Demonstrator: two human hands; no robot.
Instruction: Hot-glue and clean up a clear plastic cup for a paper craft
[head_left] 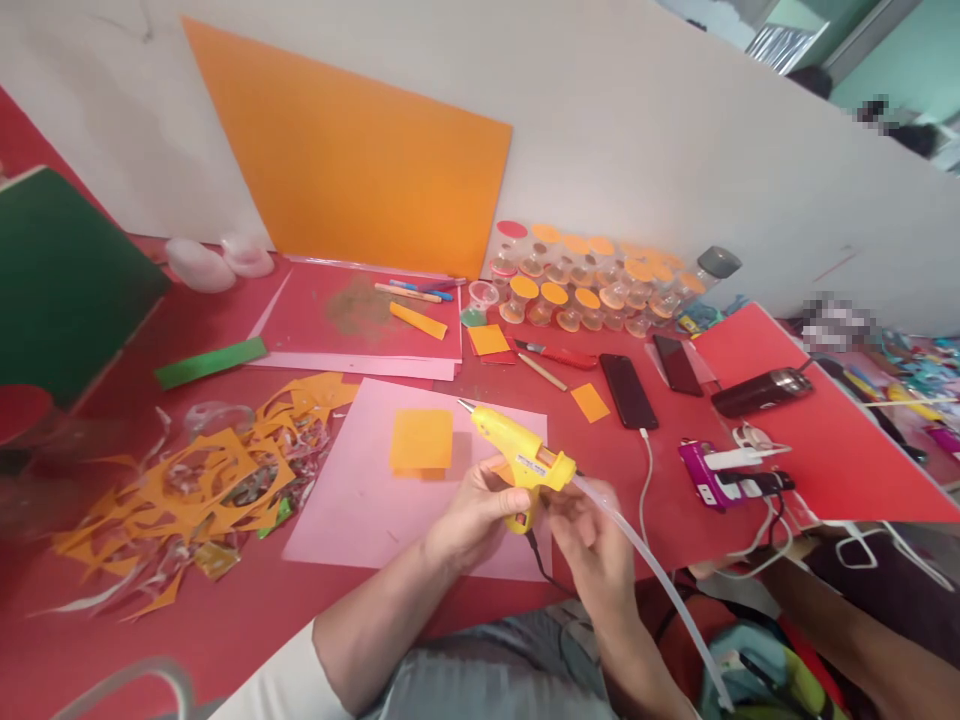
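Observation:
My left hand [476, 510] is wrapped round the grip of a yellow glue gun [517, 455], whose nozzle points up and left. My right hand [589, 535] pinches a long clear glue stick [660, 580] that enters the back of the gun. Both hands hover over the near edge of a pink sheet [360, 500]. A small orange square [421, 440] lies on that sheet just left of the gun's nozzle.
Orange paper offcuts [202, 480] lie at the left. A large orange sheet [352, 160] leans on the wall. Small lidded cups [592, 285], pencils, a red cutter [559, 355], two phones [628, 392], a power strip [724, 475] and cables sit at the right.

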